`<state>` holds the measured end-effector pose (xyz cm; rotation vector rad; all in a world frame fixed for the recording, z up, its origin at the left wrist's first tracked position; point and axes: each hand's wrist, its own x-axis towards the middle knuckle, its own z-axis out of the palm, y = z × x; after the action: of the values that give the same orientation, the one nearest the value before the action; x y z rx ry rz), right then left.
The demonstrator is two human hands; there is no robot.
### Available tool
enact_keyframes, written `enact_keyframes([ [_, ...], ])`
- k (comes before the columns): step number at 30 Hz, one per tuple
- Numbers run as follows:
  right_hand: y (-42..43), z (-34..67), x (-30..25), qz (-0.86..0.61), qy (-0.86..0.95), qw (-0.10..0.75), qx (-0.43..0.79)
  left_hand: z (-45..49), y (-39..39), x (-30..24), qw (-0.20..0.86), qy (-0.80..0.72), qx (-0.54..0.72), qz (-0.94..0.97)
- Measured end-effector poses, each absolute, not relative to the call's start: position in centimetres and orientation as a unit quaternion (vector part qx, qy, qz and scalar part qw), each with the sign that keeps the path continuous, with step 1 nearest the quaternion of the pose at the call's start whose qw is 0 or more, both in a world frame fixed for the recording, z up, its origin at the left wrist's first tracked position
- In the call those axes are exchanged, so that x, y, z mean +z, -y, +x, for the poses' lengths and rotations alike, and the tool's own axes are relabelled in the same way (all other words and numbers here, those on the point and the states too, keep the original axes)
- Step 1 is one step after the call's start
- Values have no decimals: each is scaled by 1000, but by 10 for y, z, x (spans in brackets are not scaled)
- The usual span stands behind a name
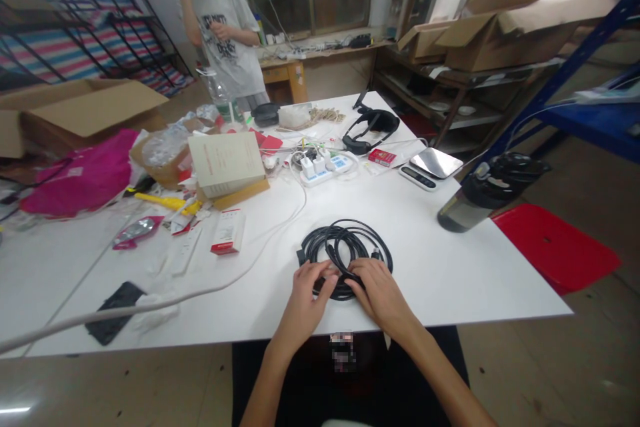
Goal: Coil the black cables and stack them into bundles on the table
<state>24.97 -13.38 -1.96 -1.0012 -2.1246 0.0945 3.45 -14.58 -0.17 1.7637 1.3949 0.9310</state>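
Note:
A coil of black cable (pixel 360 235) lies flat on the white table near its front edge, with a plug end showing at its left side and another end towards the right. My left hand (pixel 311 285) is on the coil's near left part, thumb and fingers closed over the strands. On the near right part, my right hand (pixel 379 285) has its fingers bent around the cable. The fingertips of both hands are partly hidden in the loops.
A white cable (pixel 250 265) crosses the table from a power strip (pixel 323 170). A black bottle (pixel 493 190) and kitchen scale (pixel 430 167) stand right. Left are a small box (pixel 228 232), book (pixel 227 167) and phone (pixel 116 310). A person (pixel 225 30) stands beyond.

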Motion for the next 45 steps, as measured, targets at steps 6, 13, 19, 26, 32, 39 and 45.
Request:
enact_keyframes([
  [6, 136, 247, -22, -384, 831, 402, 29, 60, 132, 23, 563, -510, 448, 471],
  [13, 139, 249, -22, -356, 834, 421, -14, 89, 140, 58, 626, -437, 472, 441],
  [19, 141, 252, -22, -341, 846, 409, -31, 92, 143, 62, 634, -433, 449, 456],
  [26, 150, 256, -24, -381, 837, 389, -54, 85, 137, 59, 683, -314, 615, 239],
  [32, 146, 252, -24, -427, 821, 373, -61, 64, 135, 41, 612, -386, 651, 229],
  [39, 138, 253, -36, -466, 803, 369, 45, 63, 145, 0, 482, -535, 626, 299],
  [45, 136, 256, -43, -498, 777, 372, 99, 42, 159, -2, 375, -582, 493, 527],
])
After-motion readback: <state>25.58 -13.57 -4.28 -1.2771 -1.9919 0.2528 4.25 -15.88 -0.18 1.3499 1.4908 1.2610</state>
